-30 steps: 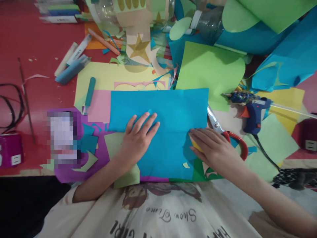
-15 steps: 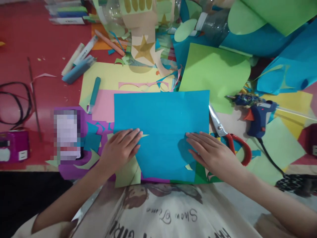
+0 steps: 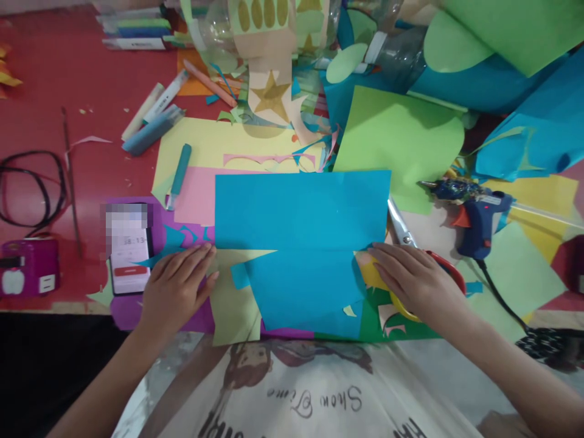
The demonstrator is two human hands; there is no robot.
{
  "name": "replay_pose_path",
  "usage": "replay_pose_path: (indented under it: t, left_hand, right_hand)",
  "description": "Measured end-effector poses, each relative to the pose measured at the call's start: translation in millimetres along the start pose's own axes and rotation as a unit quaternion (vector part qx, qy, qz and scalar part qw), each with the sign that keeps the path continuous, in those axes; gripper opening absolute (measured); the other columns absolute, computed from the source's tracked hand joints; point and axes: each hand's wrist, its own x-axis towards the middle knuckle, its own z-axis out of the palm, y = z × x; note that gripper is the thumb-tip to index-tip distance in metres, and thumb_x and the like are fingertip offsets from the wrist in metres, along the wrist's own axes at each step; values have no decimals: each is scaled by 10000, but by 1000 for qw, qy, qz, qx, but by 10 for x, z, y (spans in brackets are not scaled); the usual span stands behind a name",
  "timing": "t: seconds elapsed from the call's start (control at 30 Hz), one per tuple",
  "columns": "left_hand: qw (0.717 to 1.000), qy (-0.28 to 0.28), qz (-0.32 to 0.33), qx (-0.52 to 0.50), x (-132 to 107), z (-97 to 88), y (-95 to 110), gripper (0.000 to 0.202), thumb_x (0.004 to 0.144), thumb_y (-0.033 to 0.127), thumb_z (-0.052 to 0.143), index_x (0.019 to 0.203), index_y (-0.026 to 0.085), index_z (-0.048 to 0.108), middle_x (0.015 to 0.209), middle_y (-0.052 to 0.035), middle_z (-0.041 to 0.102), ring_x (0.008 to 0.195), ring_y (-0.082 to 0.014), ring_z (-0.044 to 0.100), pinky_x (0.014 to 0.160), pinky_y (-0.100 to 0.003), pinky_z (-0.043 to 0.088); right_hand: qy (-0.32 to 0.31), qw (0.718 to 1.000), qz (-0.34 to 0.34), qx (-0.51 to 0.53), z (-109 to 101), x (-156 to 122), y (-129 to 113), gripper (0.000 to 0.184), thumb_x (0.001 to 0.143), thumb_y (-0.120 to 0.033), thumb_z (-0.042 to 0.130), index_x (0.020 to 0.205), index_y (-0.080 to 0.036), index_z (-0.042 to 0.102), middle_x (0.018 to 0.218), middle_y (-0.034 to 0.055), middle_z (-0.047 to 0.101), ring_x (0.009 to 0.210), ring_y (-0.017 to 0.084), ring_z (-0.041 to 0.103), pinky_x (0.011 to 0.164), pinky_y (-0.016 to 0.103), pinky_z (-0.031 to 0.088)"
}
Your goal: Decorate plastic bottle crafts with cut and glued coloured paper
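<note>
A blue sheet of paper (image 3: 301,231) lies flat in front of me with a crease across its middle. My left hand (image 3: 176,289) rests open and flat at the sheet's left end, on purple paper (image 3: 128,310) and a pale green scrap (image 3: 232,310). My right hand (image 3: 413,277) lies open with fingers stretched at the crease's right end, over a yellow scrap (image 3: 374,277). Neither hand holds anything.
Red-handled scissors (image 3: 420,246) lie just right of the sheet, under my right hand. A blue glue gun (image 3: 472,210) with its cord sits further right. A phone (image 3: 130,246) lies left, a teal craft knife (image 3: 177,173) and markers (image 3: 150,118) behind it. Coloured paper and plastic bottles crowd the back.
My left hand has slid left along the crease, off the blue sheet onto the purple paper. My right hand has shifted slightly right to the sheet's edge.
</note>
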Motion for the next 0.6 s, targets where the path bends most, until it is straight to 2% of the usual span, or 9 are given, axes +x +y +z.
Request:
replay_pose_path:
  t: [0.13, 0.23, 0.33, 0.47, 0.53, 0.6]
  left_hand:
    - [999, 0, -22, -31, 6, 16, 4, 625, 954, 267, 492, 1534, 334, 270, 1136, -42, 729, 974, -289, 688, 793, -425, 531]
    - [999, 10, -20, -30, 18, 33, -22, 519, 953, 231, 502, 1459, 294, 404, 1087, -61, 730, 944, -259, 687, 783, -396, 543]
    - [999, 8, -29, -45, 40, 47, -60, 393, 953, 226, 501, 1343, 272, 523, 1071, -65, 729, 947, -260, 686, 803, -399, 549]
    - [997, 21, -42, -54, 107, 27, -53, 362, 955, 248, 498, 1312, 288, 536, 1056, -57, 723, 927, -263, 687, 798, -404, 561]
    - [993, 45, -49, -94, 144, 4, 8, 364, 969, 259, 472, 1330, 268, 519, 1075, -78, 711, 935, -247, 686, 800, -377, 564]
    - [977, 54, -58, -200, 175, -9, 118, 355, 981, 247, 447, 1327, 265, 523, 1062, -75, 707, 921, -205, 692, 784, -313, 570]
  right_hand:
    - [-13, 1000, -9, -20, 75, 24, 88, 355, 936, -79, 435, 1259, -140, 568, 1089, 154, 711, 933, 272, 672, 777, 411, 559]
    - [-2, 1000, -15, -1, 67, 45, 131, 395, 941, -93, 417, 1300, -176, 560, 1069, 129, 718, 968, 270, 668, 825, 412, 540]
    - [9, 998, -55, -8, 29, 73, 159, 342, 933, -81, 439, 1216, -164, 613, 1042, 118, 731, 947, 256, 673, 818, 394, 528]
    - [19, 991, -110, -75, 12, 110, 184, 205, 920, -82, 509, 1052, -124, 660, 996, 121, 743, 891, 245, 676, 778, 373, 534]
    - [33, 988, -118, -93, 26, 126, 193, 177, 919, -82, 521, 1012, -126, 666, 967, 114, 747, 862, 234, 679, 750, 357, 539]
    - [54, 988, -117, -89, 42, 149, 197, 154, 914, -81, 539, 977, -139, 667, 931, 99, 751, 833, 218, 682, 726, 339, 540]
